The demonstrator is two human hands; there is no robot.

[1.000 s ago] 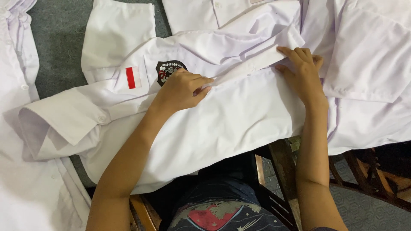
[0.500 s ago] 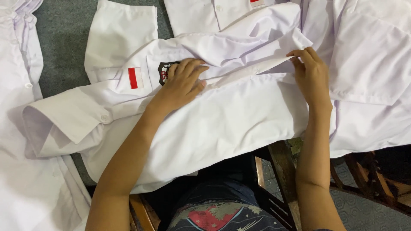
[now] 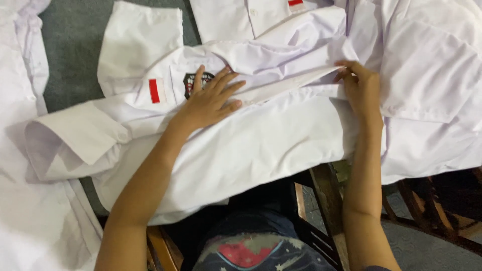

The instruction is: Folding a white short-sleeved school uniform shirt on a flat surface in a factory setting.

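A white short-sleeved shirt (image 3: 261, 150) lies spread across the surface in front of me, with a small red patch (image 3: 154, 91) and a dark round badge (image 3: 191, 83) on its chest. My left hand (image 3: 210, 99) lies flat on the shirt, fingers spread, partly covering the badge. At the right, my right hand (image 3: 360, 88) pinches the shirt's front edge between fingers and thumb. One sleeve (image 3: 75, 135) sticks out to the left.
More white shirts lie around: one at the far left (image 3: 20, 150), one at the top (image 3: 241, 17), one at the right (image 3: 432, 85). Grey surface (image 3: 70, 55) shows at the upper left. Wooden chair frames (image 3: 326, 200) stand below the table edge, by my lap.
My left hand slid up the shirt onto the badge and spread its fingers. My right hand drew the front edge slightly left and keeps pinching it.
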